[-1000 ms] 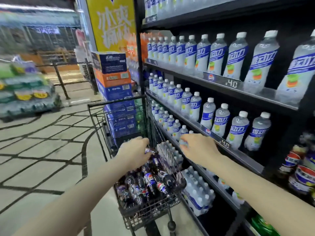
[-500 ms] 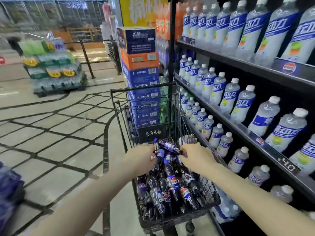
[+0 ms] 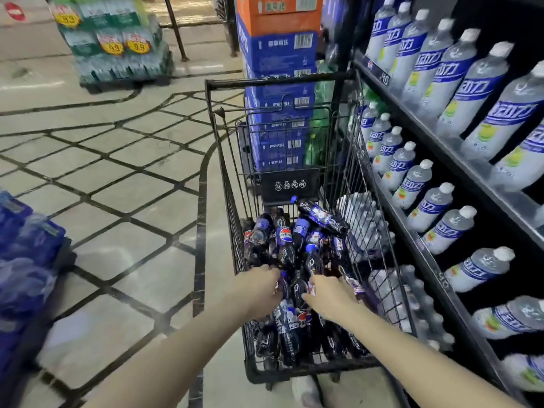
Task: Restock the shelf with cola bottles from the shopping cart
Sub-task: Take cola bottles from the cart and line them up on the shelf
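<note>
Head view, both hands' grip unclear, touching cola bottles in cart

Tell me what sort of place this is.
Most likely a supermarket drinks aisle: black metal shelving lined with clear white-capped bottles, a black wire shopping cart full of dark cola bottles, and stacked blue Pepsi cartons on the floor.
</note>
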